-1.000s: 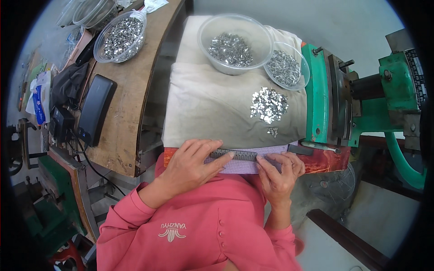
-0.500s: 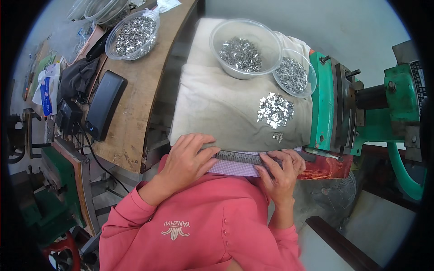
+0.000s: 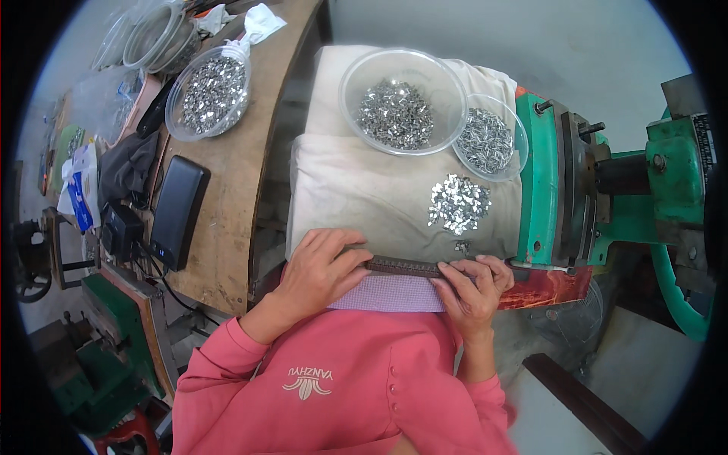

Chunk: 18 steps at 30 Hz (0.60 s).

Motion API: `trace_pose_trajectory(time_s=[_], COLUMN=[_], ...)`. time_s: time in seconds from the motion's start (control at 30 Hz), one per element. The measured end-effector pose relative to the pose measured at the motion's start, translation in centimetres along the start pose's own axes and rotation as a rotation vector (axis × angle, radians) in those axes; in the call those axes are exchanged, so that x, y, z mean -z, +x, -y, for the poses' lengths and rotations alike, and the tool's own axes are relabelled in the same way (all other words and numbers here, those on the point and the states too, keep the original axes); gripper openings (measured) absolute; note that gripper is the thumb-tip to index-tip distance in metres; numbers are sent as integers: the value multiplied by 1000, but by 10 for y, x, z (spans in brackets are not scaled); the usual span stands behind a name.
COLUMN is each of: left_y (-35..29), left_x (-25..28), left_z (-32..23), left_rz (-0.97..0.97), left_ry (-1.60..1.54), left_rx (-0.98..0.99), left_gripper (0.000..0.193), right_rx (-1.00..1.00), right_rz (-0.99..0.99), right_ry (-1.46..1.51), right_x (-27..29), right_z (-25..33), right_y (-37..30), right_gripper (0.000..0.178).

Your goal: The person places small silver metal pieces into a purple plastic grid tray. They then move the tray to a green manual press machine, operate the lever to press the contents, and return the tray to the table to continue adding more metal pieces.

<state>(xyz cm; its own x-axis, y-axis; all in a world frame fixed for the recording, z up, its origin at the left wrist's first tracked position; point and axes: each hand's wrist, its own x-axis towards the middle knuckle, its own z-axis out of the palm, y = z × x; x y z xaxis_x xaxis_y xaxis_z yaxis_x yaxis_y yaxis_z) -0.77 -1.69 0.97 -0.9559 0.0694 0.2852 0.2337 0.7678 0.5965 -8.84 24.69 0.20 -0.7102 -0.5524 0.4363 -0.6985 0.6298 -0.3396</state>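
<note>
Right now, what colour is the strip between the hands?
The strip is dark grey, nearly black, showing best in the head view.

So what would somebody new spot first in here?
Probably the glittery pile of metal bits on the pale cloth, in front of a big clear tub. Then the bulky green machine on the right. Nearest the person's body, the left hand and right hand hold a dark ridged strip.
</note>
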Motion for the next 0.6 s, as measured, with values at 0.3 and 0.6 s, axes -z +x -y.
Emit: trace_pose_trajectory(time_s=[0.3, 0.6], left_y=[1, 8], left_x=[1, 3], left_z=[8, 13], left_rz=[97, 161], left_ry=[-207, -202], left_rx=[185, 190], left_gripper=[33, 35], right_rx=[-59, -120], right_rz=[57, 91], right_ry=[75, 109], right_x=[0, 2], right_z=[-4, -3], right_y=[-2, 1], right_gripper=[30, 28])
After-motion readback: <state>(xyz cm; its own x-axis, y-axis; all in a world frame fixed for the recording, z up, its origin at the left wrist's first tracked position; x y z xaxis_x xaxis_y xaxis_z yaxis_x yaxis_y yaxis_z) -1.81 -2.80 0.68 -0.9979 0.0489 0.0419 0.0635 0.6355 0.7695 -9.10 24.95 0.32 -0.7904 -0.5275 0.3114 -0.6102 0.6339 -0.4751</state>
